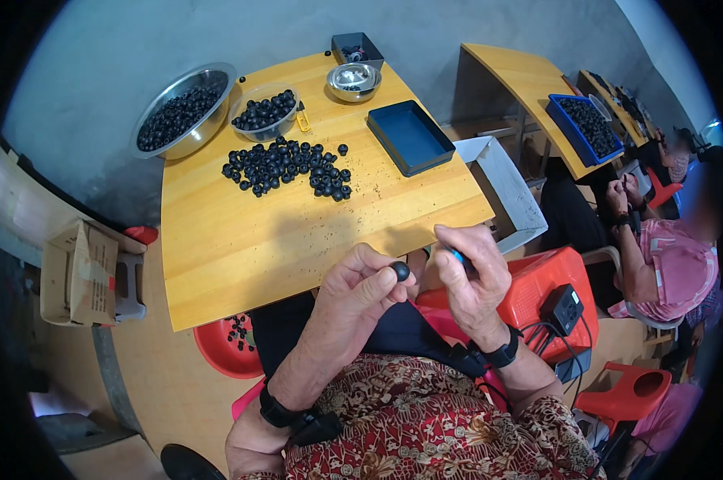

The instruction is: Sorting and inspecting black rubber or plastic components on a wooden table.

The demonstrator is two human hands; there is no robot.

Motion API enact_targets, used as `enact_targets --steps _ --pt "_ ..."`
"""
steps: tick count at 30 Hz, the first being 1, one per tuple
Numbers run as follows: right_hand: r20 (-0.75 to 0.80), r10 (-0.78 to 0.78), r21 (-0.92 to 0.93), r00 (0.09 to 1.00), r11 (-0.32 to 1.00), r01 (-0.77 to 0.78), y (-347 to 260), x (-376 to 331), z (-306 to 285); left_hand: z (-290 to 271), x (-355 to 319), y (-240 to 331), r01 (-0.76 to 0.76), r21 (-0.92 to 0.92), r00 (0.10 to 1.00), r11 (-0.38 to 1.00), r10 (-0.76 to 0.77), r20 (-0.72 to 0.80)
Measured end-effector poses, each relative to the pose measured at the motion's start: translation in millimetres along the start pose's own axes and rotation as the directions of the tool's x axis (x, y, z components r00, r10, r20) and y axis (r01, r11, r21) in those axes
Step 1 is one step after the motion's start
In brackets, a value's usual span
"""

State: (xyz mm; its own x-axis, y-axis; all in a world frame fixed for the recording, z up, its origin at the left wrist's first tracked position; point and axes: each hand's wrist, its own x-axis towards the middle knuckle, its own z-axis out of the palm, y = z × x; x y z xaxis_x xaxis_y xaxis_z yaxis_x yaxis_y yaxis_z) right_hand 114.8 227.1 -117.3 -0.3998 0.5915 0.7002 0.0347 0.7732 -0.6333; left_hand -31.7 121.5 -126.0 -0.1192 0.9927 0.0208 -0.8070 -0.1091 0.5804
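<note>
My left hand (352, 298) pinches a small round black ball (400, 271) between thumb and fingertips, just in front of the table's near edge. Beside it, my right hand (480, 282) is closed around a small tool with a blue part (457, 254) showing. Most of that tool is hidden by the fingers, so its kind cannot be told. On the wooden table (217, 264), a loose heap of similar black balls (280, 166) lies beyond both hands. Some balls show holes.
Along the far side stand a large steel bowl (157, 142), a clear tub (249, 136) of balls, a yellow-handled tool (302, 120) and a small steel bowl (353, 94). A dark tray (410, 164) sits right. A red basin (217, 356) is below; a person (665, 268) sits at right.
</note>
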Motion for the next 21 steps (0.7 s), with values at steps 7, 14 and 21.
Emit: enact_targets --steps 7,14,21 --pt "0.084 -0.085 0.034 0.993 0.996 0.082 -16.5 -1.5 4.4 -0.2 1.2 -4.2 0.019 0.015 0.997 1.0 -0.018 -0.08" --pt "0.118 -0.18 -0.019 0.977 0.983 0.183 -11.2 -5.0 8.2 -4.1 1.2 -5.8 0.008 0.018 0.998 1.0 -0.007 -0.06" --pt "0.124 -0.18 -0.049 0.976 0.981 0.188 -10.3 -5.0 7.9 -4.8 2.6 -6.4 0.003 -0.007 0.998 1.0 -0.003 -0.057"
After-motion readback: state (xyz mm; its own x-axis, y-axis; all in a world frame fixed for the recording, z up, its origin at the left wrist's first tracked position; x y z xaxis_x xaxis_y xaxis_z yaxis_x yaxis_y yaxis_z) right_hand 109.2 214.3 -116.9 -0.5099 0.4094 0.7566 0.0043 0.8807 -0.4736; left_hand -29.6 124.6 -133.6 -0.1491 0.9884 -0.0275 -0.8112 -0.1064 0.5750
